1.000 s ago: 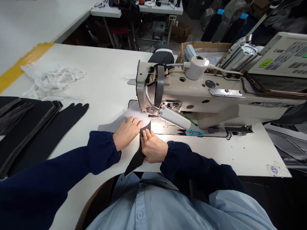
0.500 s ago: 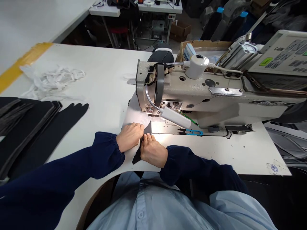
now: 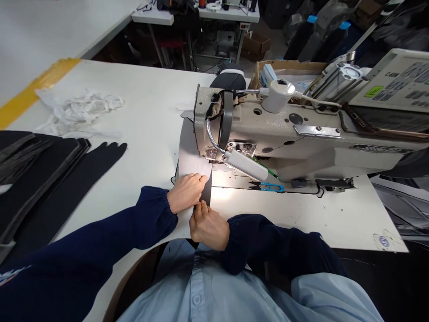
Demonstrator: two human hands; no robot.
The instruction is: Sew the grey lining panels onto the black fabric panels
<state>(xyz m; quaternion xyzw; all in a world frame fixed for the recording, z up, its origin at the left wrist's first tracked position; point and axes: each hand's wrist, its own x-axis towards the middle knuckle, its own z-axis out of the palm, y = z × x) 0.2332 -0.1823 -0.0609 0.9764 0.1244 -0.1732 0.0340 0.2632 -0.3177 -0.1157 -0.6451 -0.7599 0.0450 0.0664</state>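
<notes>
A light grey piece of fabric (image 3: 191, 156) lies on the table and runs under the head of the sewing machine (image 3: 311, 147). Along its right edge is a black fabric strip (image 3: 206, 191), in line with the needle area. My left hand (image 3: 187, 192) presses on the fabric just in front of the machine head, fingers curled and closed on its edge. Closer to my body, my right hand (image 3: 209, 226) grips the near end of the black strip, which its fingers mostly cover. The needle itself is hidden behind the white lamp (image 3: 246, 164).
Blue-handled thread snips (image 3: 271, 187) lie on the machine bed, right of the fabric. Dark cut panels (image 3: 50, 192) are piled at the left, with tangled white strips (image 3: 89, 107) behind them. A cardboard box (image 3: 295, 67) stands behind the machine.
My right hand has moved down the black strip toward my body. The light grey fabric has straightened, and less of the strip's near end shows. My left hand stays on the fabric.
</notes>
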